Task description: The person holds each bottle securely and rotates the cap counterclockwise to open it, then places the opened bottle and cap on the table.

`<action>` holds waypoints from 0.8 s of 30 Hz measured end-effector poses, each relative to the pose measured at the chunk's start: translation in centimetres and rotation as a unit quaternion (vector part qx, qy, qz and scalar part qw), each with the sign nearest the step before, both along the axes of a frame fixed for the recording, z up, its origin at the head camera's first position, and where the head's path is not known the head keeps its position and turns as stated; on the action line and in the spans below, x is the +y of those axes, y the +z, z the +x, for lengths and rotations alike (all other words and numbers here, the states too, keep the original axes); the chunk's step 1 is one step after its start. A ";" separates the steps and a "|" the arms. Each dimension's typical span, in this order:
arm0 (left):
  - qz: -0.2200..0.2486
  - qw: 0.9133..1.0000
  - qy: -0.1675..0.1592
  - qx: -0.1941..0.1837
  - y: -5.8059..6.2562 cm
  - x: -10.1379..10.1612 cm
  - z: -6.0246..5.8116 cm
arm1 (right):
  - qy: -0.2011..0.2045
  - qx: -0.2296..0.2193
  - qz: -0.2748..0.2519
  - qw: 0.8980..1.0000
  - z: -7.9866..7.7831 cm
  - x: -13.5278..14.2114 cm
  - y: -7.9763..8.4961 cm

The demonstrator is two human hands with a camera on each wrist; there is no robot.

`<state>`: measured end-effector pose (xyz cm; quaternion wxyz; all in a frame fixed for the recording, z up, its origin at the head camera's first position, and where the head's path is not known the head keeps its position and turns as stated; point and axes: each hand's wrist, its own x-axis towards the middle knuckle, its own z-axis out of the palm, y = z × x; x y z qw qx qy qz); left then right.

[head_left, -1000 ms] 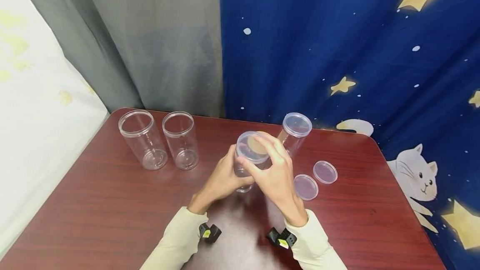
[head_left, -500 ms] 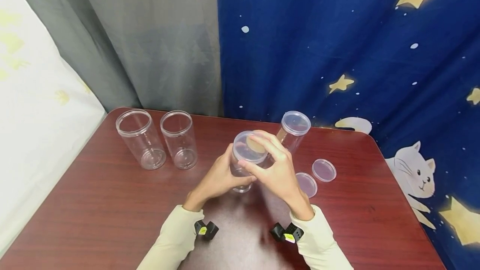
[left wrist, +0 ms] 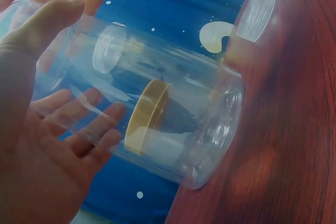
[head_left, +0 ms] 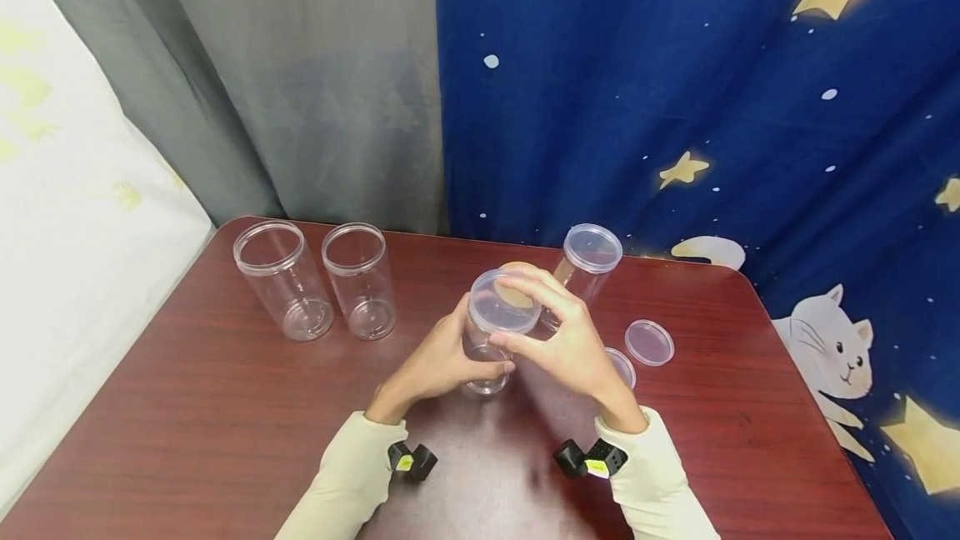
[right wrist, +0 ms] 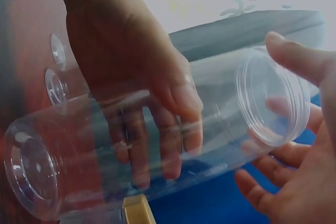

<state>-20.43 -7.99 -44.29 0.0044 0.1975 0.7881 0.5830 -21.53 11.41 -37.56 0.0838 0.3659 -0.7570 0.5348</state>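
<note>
In the head view my left hand (head_left: 438,361) grips the body of a tall clear plastic jar (head_left: 486,352), thumb across its near side. A clear lid (head_left: 492,308) sits over the jar's mouth. My right hand (head_left: 568,342) holds the lid's edge, thumb at the near side and fingers over the far side. The right wrist view shows the jar body (right wrist: 210,114) empty, with the threaded rim inside the right hand's (right wrist: 310,156) grasp. Through the jar in the left wrist view, a yellow lid (left wrist: 147,116) shows behind it; my right hand mostly hides it in the head view.
Two open clear jars (head_left: 356,282) stand at the back left of the dark red table (head_left: 187,407). A lidded clear jar (head_left: 592,252) stands at the back right. Two loose clear lids (head_left: 649,343) lie right of my right hand, one partly covered by it.
My right wrist and forearm have swung outward to the right around the lid, covering more of the nearer loose lid. The jar has shifted only slightly; my left hand keeps its hold.
</note>
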 end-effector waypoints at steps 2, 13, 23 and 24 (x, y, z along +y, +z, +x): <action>0.004 1.000 -0.010 0.000 0.0 0.0 0.0 | 0.017 -0.003 -0.004 1.000 -0.2 0.2 -0.1; 0.019 0.998 -0.053 0.008 0.1 -0.1 0.0 | 0.081 -0.011 -0.001 0.997 -0.7 0.8 -0.1; 0.009 1.000 -0.027 0.005 0.0 0.1 0.0 | 0.091 -0.026 0.030 0.995 -0.5 1.1 0.1; 0.009 1.000 -0.020 0.005 0.0 0.1 0.0 | 0.081 -0.028 0.032 0.996 -0.4 1.1 0.1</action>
